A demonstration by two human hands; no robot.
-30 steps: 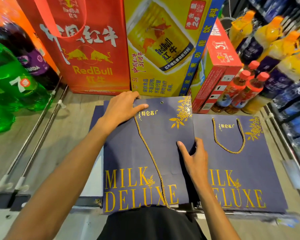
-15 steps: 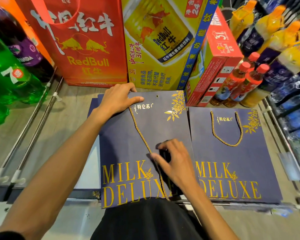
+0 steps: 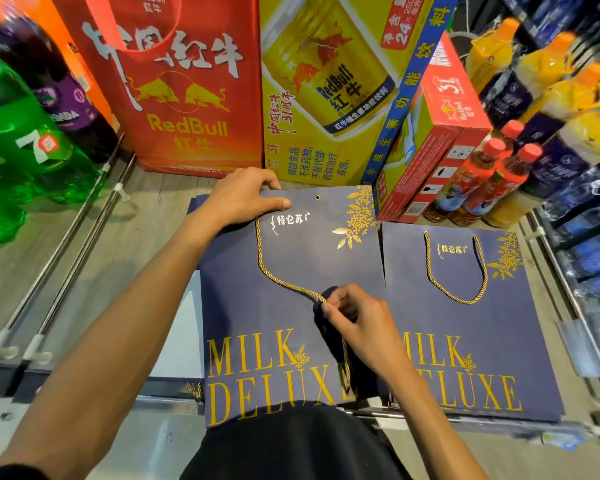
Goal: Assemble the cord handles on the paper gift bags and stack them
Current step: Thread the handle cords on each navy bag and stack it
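Cord (image 3: 278, 280) pinched by right hand (image 3: 361, 323), over bag (image 3: 243, 306)

Left navy gift bag (image 3: 250, 306) flat, gold cord (image 3: 274, 277) loose across it, right bag (image 3: 482, 341) beside, handle (image 3: 458, 299) looped

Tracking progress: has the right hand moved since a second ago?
Yes. The right hand went left from the left bag's right edge to pinch the cord.
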